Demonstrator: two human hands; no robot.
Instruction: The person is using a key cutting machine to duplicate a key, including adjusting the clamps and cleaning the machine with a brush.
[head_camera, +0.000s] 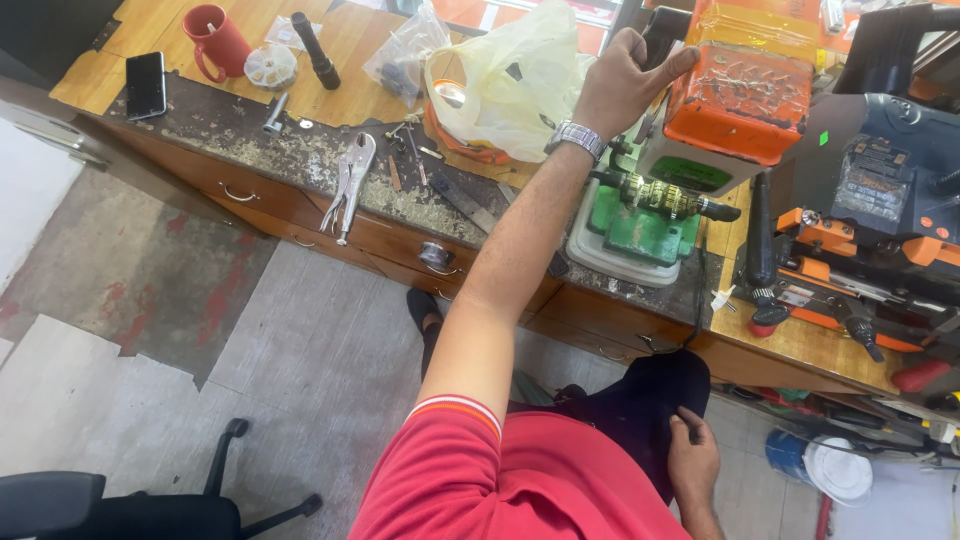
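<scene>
Nearest, the right hand (693, 462) is rested on the dark trouser leg (640, 410), loosely curled and holding nothing. The left hand (622, 80) is stretched out and closed on the top edge of the orange-and-grey key-cutting machine (735, 95) (seemingly to steady it) at the worn wooden tabletop (300, 150) edge. Beyond, a yellowish plastic bag (510, 80) is slumped; a green rectangular label (690, 173) is seen on the machine's front.

On the surface (300, 160), a phone (146, 84) is lying far left, a mug (216, 40) right of it, pliers (349, 183) overhanging the front edge, and a plastic bag (510, 80) is sitting seemingly just left of the machine (745, 90).
</scene>
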